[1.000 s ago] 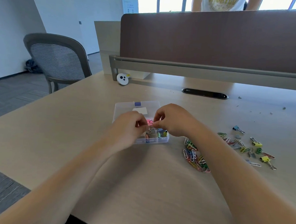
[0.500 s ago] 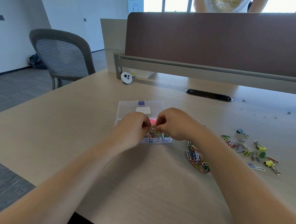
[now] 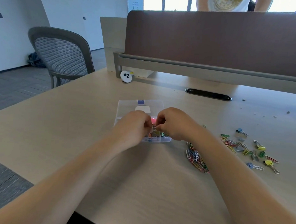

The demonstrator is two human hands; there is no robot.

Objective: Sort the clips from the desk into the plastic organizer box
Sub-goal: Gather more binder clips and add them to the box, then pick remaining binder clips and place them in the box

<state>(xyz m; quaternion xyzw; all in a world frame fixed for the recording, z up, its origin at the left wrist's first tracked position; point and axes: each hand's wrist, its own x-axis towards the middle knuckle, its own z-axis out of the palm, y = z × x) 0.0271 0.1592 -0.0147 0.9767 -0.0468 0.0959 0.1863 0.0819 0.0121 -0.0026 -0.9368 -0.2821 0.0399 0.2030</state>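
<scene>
Nearest, two bare forearms stretched forward over the pale worktop point(image 3: 76, 134). Ahead of them, left hand point(image 3: 135, 126) and right hand point(image 3: 173, 124) almost knuckle to knuckle, fingers curled, both pinching one small clip point(image 3: 154, 127) just above the near compartments of the clear organizer box point(image 3: 127, 104). Coloured clips inside those compartments, something pink further in, a blue latch and white label on the far half. Right of the box, a heap of paper clips point(image 3: 196, 158); further right, a looser scatter of paper and binder clips point(image 3: 243, 147). Beyond, a dark cable slot point(image 3: 208, 94), a round white device point(image 3: 126, 76), a brown divider panel point(image 3: 213, 42), a grey chair point(image 3: 62, 55) far left.
</scene>
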